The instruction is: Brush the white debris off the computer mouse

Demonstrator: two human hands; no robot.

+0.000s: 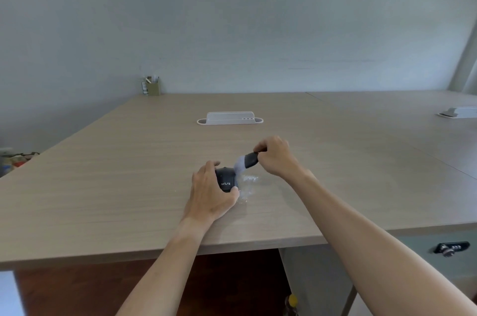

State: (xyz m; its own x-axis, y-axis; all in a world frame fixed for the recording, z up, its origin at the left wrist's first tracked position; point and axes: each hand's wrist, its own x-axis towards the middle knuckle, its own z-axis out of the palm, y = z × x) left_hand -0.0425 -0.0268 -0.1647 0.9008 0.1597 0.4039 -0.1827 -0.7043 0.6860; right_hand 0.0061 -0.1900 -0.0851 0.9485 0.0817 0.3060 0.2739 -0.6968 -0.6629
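Mouse (225,181), dark, sits on the wooden desk (108,186) near its front edge, clasped from the left side by the left hand (210,193), fingers wrapped over its back and thumb under its near end. Right hand (275,157) is closed around the dark handle of a small brush (245,162); the pale bristles touch the mouse's right flank. White debris (247,181) lies scattered on the desk just beside the mouse on the right.

Risks, as judged: a hard stroke could flick debris further across the desk or back onto the mouse; the left hand covers much of the shell, so specks beneath the fingers may go unbrushed; pressing too firmly could skid the mouse if the clasp loosens.

Count: one mouse, one brush, two hands, one patch of debris, one white cable tray (229,119) mid-desk, a second (458,112) far right, one pen holder (152,87) at the wall.
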